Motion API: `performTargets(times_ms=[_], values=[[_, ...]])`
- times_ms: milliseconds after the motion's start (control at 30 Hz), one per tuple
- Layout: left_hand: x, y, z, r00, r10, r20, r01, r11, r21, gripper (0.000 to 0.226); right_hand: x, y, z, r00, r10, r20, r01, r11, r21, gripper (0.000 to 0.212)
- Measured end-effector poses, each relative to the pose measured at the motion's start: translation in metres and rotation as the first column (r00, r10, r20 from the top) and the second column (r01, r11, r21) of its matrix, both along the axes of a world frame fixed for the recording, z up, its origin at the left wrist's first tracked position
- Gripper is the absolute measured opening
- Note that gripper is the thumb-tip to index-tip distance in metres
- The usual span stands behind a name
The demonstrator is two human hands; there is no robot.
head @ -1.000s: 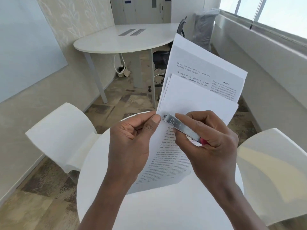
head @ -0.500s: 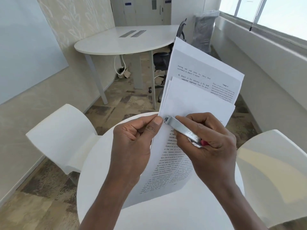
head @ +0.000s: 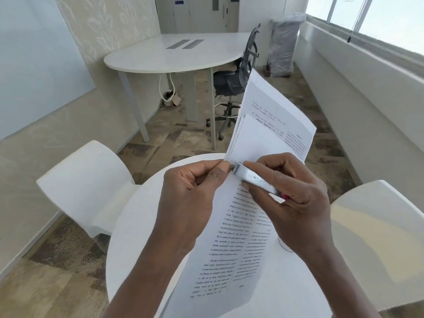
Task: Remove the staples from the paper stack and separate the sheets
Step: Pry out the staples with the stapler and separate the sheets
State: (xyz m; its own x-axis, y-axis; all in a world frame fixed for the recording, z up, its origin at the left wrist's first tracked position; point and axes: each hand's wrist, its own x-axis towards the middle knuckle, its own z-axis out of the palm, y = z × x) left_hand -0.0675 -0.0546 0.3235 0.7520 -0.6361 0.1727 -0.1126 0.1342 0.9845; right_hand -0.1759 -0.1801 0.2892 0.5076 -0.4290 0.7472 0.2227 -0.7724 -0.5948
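the left hand [head: 195, 193] pinches the paper stack [head: 241, 226] at its bound corner, thumb right beside the tool tip. the right hand [head: 296, 198] grips the staple remover [head: 254, 179], its long axis slanting up-left toward that pinch; the staple itself cannot be made out.

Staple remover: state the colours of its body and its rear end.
Shiny silver metal staple remover, with a red bit at the rear; head view.
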Motion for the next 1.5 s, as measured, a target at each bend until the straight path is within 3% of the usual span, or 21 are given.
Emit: performTargets(times_ms=[233,467,567,700,833,933,1033,1267,1500], values=[[0.014,-0.006,-0.007,0.995,-0.058,-0.076,0.059,0.998,0.018,0.013,0.01,0.003,-0.007,1.0,0.008,0.026,-0.012,0.987,0.16,0.032],[0.04,-0.016,-0.052,0.99,-0.05,-0.128,0.075,0.976,0.204,0.013,0.037,0.007,-0.064,0.995,-0.09,-0.05,0.103,0.914,0.393,0.025],[0.047,-0.021,-0.08,0.998,0.054,0.023,-0.059,0.958,0.281,0.008,0.051,0.017,-0.101,0.994,-0.073,-0.083,0.108,0.794,0.598,0.025],[0.049,-0.025,-0.119,0.946,0.138,0.292,-0.252,0.88,0.402,0.011,0.069,0.034,-0.142,0.998,-0.021,-0.065,0.067,0.541,0.838,0.022],[0.049,-0.029,-0.149,0.919,0.123,0.375,-0.304,0.826,0.475,0.014,0.077,0.045,-0.176,0.998,0.032,-0.06,0.043,0.385,0.922,0.007],[0.049,-0.033,-0.171,0.912,0.086,0.4,-0.311,0.782,0.541,0.021,0.079,0.049,-0.201,0.997,0.028,-0.07,0.058,0.304,0.951,0.014],[0.045,-0.039,-0.196,0.917,0.045,0.397,-0.296,0.744,0.599,0.023,0.079,0.052,-0.227,0.997,0.003,-0.074,0.072,0.177,0.981,0.005],[0.03,-0.049,-0.265,0.949,-0.053,0.311,-0.207,0.637,0.742,0.025,0.067,0.057,-0.291,0.988,0.003,-0.154,0.154,-0.064,0.986,0.018],[0.023,-0.053,-0.314,0.998,-0.044,0.043,-0.011,0.565,0.825,0.022,0.048,0.061,-0.33,0.986,-0.041,-0.164,0.144,-0.303,0.942,0.023]])
